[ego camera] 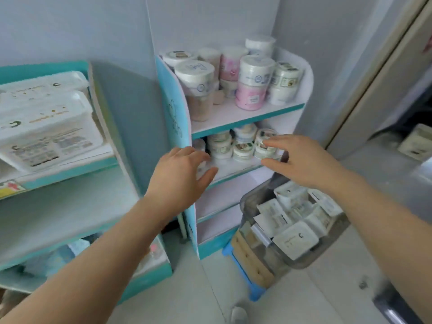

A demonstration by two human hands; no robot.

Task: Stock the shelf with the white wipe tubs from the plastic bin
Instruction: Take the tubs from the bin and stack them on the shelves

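Observation:
A clear plastic bin [247,204] stands low at the right on a blue stool, filled with several white rectangular wipe tubs [295,238]. Two white wipe tubs [44,127] lie on the upper board of the teal shelf [70,167] at the left. My left hand [180,176] reaches forward with fingers apart, holding nothing, at the front edge of the narrow shelf's middle board [233,169]. My right hand [301,160] is also spread and bare, hovering above the bin and in front of the small round jars [243,146] on that board.
The narrow teal and white shelf [173,106] in the corner carries round white and pink tubs [247,80] on its top board. The left shelf's middle board [58,218] is bare. A grey door frame [374,78] rises at the right. The blue stool [245,277] sits on pale floor tiles.

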